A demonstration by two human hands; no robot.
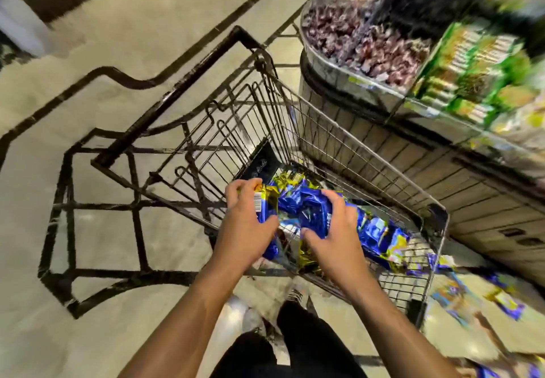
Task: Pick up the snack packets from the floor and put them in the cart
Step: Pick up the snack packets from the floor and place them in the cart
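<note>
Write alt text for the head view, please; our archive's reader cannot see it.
Both hands, left hand and right hand, grip a bundle of crinkled blue and gold foil snack packets over a black wire shopping cart that already holds similar packets. More blue packets lie on the pale tiled floor at right, beside a blurred shelf of goods.

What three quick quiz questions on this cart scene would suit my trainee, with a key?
1. True or false: both hands hold the bundle of blue and gold packets above the cart.
2. Multiple choice: where do loose packets lie? A) on the floor to the right of the cart B) on the cart's handle C) on the display shelf.
3. Fill in: the bin beside the cart holds wrapped ____.

Key
1. True: the left hand and right hand curl their fingers round the bundle.
2. A
3. Sweets, apparently; the blur hides detail.
</note>
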